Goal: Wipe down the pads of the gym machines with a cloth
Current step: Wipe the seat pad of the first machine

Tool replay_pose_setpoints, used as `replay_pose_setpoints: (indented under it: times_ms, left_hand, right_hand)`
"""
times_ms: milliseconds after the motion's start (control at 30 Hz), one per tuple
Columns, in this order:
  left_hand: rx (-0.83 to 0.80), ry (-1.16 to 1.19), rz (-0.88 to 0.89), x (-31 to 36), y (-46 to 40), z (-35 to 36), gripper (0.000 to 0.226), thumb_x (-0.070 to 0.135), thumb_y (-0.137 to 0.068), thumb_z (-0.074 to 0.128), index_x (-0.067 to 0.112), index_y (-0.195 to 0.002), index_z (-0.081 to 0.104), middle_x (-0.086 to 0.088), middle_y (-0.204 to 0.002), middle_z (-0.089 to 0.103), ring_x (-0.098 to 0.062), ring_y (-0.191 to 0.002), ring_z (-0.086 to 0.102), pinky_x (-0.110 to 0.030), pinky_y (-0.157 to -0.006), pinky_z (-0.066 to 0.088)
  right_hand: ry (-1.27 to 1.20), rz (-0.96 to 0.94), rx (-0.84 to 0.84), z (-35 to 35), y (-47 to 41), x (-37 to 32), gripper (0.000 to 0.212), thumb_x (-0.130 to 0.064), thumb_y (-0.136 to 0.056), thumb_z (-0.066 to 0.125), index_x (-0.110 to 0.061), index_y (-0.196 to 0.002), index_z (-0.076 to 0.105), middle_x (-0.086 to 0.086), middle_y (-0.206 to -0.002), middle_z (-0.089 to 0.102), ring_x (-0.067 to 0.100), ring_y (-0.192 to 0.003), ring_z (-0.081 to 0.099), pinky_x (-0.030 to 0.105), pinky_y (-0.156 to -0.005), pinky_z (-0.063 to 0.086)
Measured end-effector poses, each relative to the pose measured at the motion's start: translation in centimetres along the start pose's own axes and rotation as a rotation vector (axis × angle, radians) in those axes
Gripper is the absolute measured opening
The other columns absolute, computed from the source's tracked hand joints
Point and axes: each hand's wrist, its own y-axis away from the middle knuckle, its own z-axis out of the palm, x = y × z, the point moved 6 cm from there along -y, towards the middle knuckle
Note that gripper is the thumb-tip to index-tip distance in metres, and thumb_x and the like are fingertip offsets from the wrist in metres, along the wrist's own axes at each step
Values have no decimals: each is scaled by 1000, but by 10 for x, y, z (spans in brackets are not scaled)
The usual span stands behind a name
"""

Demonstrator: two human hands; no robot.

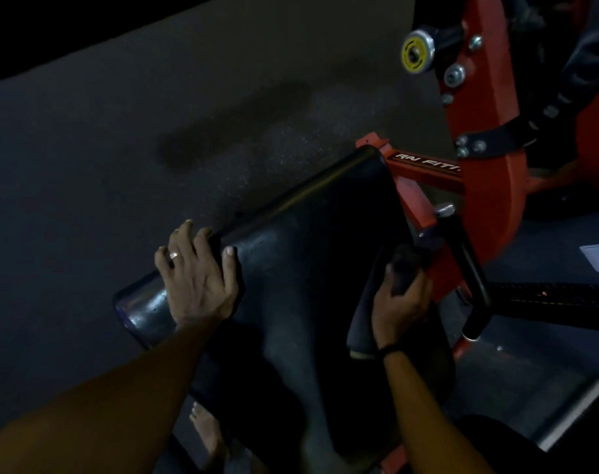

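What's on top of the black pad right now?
The left hand rests over the black pad's left edge; the right hand presses a dark cloth near its right edge. The surface beneath them is hidden.

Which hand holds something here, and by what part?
The right hand grips a dark cloth bunched at its upper end. The left hand holds nothing; it rests on the black pad's left edge.
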Motion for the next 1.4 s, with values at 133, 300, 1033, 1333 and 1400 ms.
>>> replay_pose_setpoints:
  times_ms: [133, 300, 1033, 1333, 1400]
  left_hand:
    - [-2, 9, -1, -2, 1, 2, 50, 46, -99, 34, 7, -128, 48, -19, -145, 40, -37, -133, 40, -58, -111, 25]
    - [3, 1, -3, -3, 1, 2, 52, 47, -100, 31, 6, -128, 48, -20, -146, 40, -37, -133, 40, -57, -110, 25]
    - [-15, -8, -38, -3, 4, 2, 55, 45, -100, 33, 6, -136, 47, -18, -149, 40, -37, -134, 42, -55, -111, 25]
    - [-40, 12, -56, -3, 1, 1, 59, 47, -101, 29, 4, -137, 48, -20, -150, 40, -37, -135, 42, -56, -112, 28]
    - [-52, 17, -54, -5, 2, 2, 60, 47, -101, 29, 4, -139, 48, -20, -151, 39, -37, -136, 41, -57, -112, 28]
  right_hand:
    - [33, 32, 93, 38, -84, -79, 57, -44, -95, 59, -1, -134, 58, 25, -130, 59, 40, -120, 56, 40, -100, 39]
    - [106, -398, -57, 71, -50, -173, 48, -40, -94, 65, -6, -127, 62, 20, -114, 62, 37, -103, 60, 43, -84, 48]
    - [112, -641, -383, 83, 15, -216, 40, -35, -89, 71, -15, -122, 61, 10, -109, 58, 29, -103, 55, 39, -80, 49]
    - [227, -503, -111, 49, -77, -140, 51, -51, -98, 57, -3, -115, 64, 24, -107, 62, 42, -97, 62, 45, -79, 50]
    - [294, -346, -186, 65, -117, -149, 59, -54, -96, 54, -7, -132, 56, 24, -122, 57, 40, -113, 55, 47, -88, 47]
